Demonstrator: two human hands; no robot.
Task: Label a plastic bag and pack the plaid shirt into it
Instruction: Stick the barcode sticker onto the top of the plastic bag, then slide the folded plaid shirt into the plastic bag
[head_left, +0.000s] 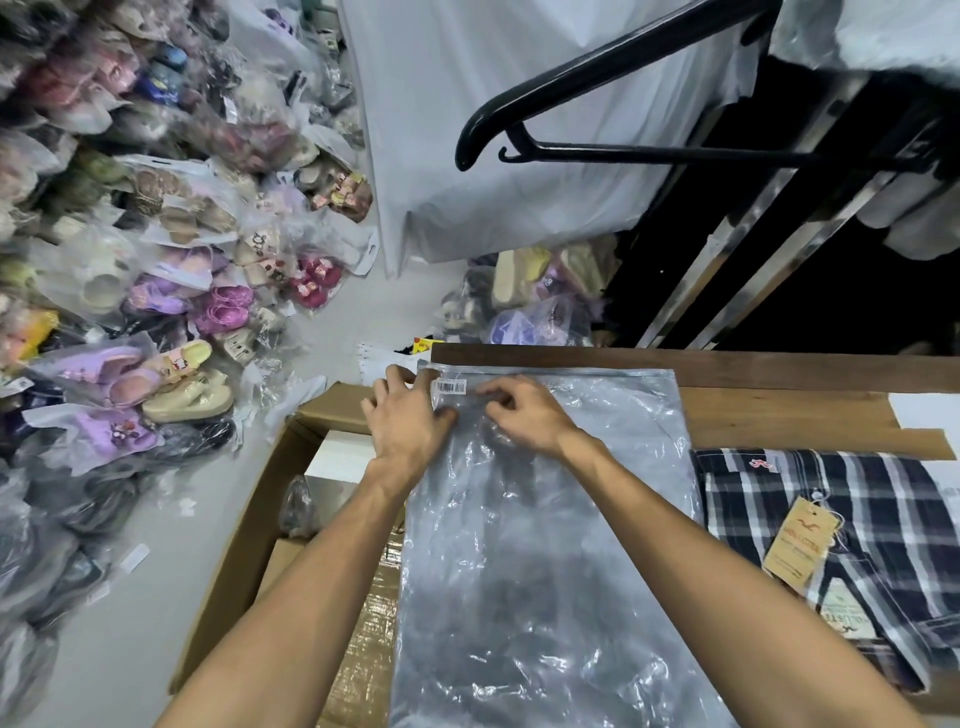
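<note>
A clear plastic bag (545, 545) lies flat on the wooden table, its zip edge at the far end. A white barcode label (450, 386) is stuck near the bag's far left corner. My left hand (405, 415) rests on that corner, thumb pressing the plastic just below the label. My right hand (524, 415) pinches the bag's plastic right of the label. The folded dark plaid shirt (852, 530) lies to the right of the bag with a tan hang tag (800, 545) on it.
The wooden table (779, 364) has a raised far edge. An open cardboard box (291, 499) stands left of it. Piles of bagged shoes (156, 286) fill the floor on the left. A black hanger (623, 93) hangs overhead in front of a white sheet.
</note>
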